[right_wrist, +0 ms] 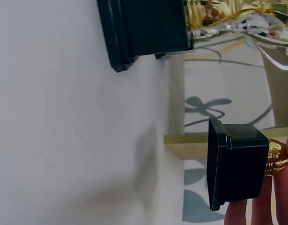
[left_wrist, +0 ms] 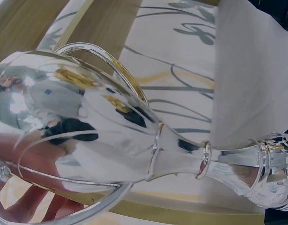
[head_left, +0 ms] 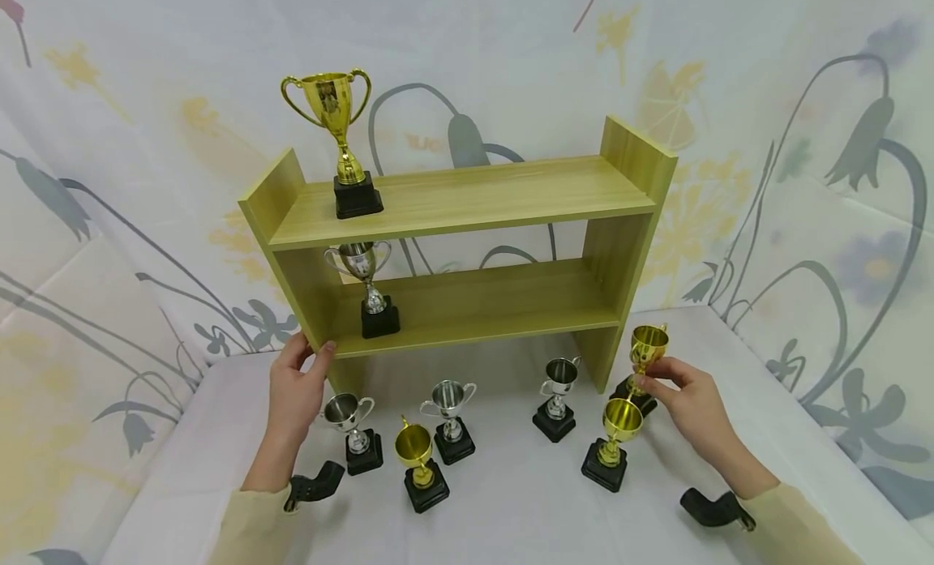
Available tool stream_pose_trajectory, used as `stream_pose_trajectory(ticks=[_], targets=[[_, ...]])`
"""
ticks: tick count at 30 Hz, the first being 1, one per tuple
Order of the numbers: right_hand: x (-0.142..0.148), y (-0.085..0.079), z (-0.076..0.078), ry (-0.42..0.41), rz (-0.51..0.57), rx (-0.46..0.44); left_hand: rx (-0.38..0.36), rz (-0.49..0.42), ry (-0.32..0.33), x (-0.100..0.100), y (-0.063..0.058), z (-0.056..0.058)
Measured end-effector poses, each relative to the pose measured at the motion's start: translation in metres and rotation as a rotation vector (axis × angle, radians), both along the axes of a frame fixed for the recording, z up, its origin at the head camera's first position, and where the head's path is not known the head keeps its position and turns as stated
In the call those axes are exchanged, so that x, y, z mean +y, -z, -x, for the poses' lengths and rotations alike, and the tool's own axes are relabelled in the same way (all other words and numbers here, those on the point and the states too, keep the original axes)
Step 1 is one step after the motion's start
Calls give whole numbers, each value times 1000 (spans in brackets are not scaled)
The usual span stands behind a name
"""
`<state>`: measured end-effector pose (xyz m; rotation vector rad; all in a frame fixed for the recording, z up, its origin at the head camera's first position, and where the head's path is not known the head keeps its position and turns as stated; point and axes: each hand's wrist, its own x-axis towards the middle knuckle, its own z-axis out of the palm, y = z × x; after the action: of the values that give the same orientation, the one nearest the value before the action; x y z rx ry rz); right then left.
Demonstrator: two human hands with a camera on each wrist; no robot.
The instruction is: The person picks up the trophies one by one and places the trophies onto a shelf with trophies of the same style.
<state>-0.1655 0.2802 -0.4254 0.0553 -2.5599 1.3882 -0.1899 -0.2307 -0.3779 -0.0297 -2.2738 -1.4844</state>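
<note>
My left hand (head_left: 297, 383) grips the lower left side of a two-tier wooden shelf (head_left: 467, 306), thumb at the front edge. A silver trophy cup (left_wrist: 87, 122) fills much of the left wrist view, with fingertips (left_wrist: 31, 204) partly hidden behind it. At the shelf's right, my right hand (head_left: 689, 407) pinches a gold trophy (head_left: 648, 346) by its stem. Its black base (right_wrist: 237, 161) appears raised from the table in the right wrist view. Another gold trophy (head_left: 622, 423) stands just in front of it.
A large gold trophy (head_left: 332, 103) stands on the top shelf at left, a silver trophy (head_left: 374, 293) below it. On the white table (head_left: 511, 508) stand silver trophies (head_left: 357, 439) (head_left: 452, 427) (head_left: 558, 403) and a gold trophy (head_left: 416, 451). Patterned cloth (head_left: 467, 46) hangs behind.
</note>
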Motion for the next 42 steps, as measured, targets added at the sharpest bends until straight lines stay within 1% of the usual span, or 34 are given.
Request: stream_pose_trajectory(ticks=[8, 12, 17, 22, 28, 34, 38, 42], targets=[[5, -11, -1, 37, -17, 71, 5, 3, 3, 0, 0, -1], [7, -15, -2, 43, -19, 104, 12, 10, 5, 0, 0, 0], [10, -24, 0, 43, -37, 112, 19, 3, 3, 0, 2, 0], [10, -31, 2, 42, -15, 125, 22, -3, 9, 0, 1, 0], [8, -39, 4, 21, 1, 149, 26, 7, 4, 1, 1, 1], [5, -47, 5, -11, -12, 191, 24, -4, 4, 0, 1, 1], [3, -53, 5, -37, -3, 222, 26, 2, 3, 0, 1, 1], [0, -59, 3, -49, 15, 233, 29, 2, 5, 1, 2, 2]])
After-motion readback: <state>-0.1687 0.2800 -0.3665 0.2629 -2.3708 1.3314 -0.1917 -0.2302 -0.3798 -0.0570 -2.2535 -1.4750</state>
